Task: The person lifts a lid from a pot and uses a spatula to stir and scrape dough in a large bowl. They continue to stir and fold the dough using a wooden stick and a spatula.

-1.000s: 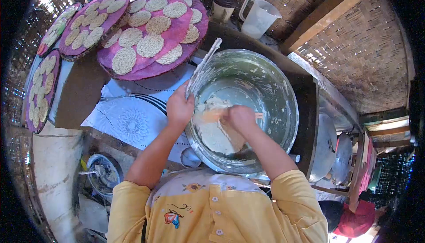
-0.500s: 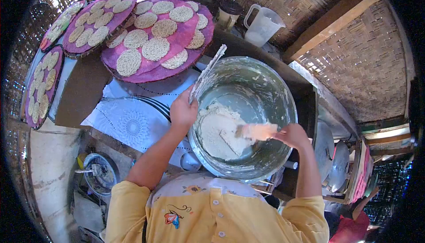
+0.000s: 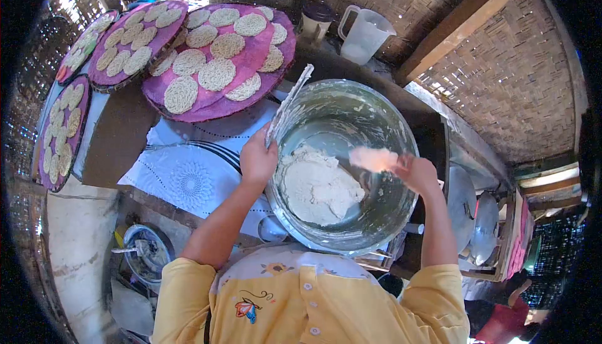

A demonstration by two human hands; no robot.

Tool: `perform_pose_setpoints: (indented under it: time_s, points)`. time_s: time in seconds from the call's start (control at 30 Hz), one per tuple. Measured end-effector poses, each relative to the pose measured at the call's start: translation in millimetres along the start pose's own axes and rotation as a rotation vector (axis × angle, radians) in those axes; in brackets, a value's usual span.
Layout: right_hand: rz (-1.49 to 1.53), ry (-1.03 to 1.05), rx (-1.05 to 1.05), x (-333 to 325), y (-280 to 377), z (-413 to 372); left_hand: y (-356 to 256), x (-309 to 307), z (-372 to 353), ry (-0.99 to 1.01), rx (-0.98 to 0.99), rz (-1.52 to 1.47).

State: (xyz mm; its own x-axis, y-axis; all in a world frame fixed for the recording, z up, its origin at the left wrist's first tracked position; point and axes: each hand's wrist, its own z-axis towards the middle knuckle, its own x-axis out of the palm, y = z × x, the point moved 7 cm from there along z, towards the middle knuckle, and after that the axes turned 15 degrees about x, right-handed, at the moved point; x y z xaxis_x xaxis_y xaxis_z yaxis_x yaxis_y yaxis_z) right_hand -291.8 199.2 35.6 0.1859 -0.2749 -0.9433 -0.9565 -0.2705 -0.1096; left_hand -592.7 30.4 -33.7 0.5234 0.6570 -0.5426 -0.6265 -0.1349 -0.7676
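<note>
A large metal pot (image 3: 403,218) stands in front of me, its inner wall streaked with white. In its lower left lies a mass of white dough (image 3: 316,184). My left hand (image 3: 258,158) is at the pot's left rim, closed round a flat stick (image 3: 290,104) coated in white paste, which points up and away from me. My right hand (image 3: 417,173) is over the right side of the pot, closed on the end of a pale orange scraper (image 3: 373,158). The scraper is blurred by motion and is apart from the dough.
Round trays (image 3: 188,109) with purple sheets carry several lacy discs at the back left. A plastic jug (image 3: 367,36) and a dark-lidded container (image 3: 316,18) stand behind the pot. A bucket (image 3: 148,250) is low left. Another person (image 3: 501,319) shows at lower right.
My right hand has lifted the scraper up off the dough, and it now hovers further back in the pot. My left hand keeps its hold on the stick at the rim.
</note>
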Motion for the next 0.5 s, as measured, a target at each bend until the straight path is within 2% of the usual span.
perform_pose_setpoints:
  time_s: [0.07,0.13,0.2,0.27,0.33,0.5]
  points:
    - [0.340,-0.062,-0.079,-0.3,2.2,4.8,1.5,1.3,-0.6,-0.012,0.029,-0.016]
    - [0.473,0.087,-0.097,25.5,32.6,9.0,0.6,3.3,1.3,-0.014,0.057,-0.024]
    - [0.588,0.088,-0.099,57.3,67.3,18.0,0.4,1.0,0.9,-0.014,0.067,-0.015]
    - [0.443,-0.002,-0.154,81.4,101.9,12.8,0.1,-0.4,0.9,0.004,0.053,0.004]
    - [0.293,0.045,-0.142,113.5,102.0,4.6,0.0,-1.2,0.3,0.014,0.050,0.007]
    - [0.054,0.220,-0.118,124.2,53.7,-49.5,0.6,0.3,0.4,0.036,0.015,-0.044]
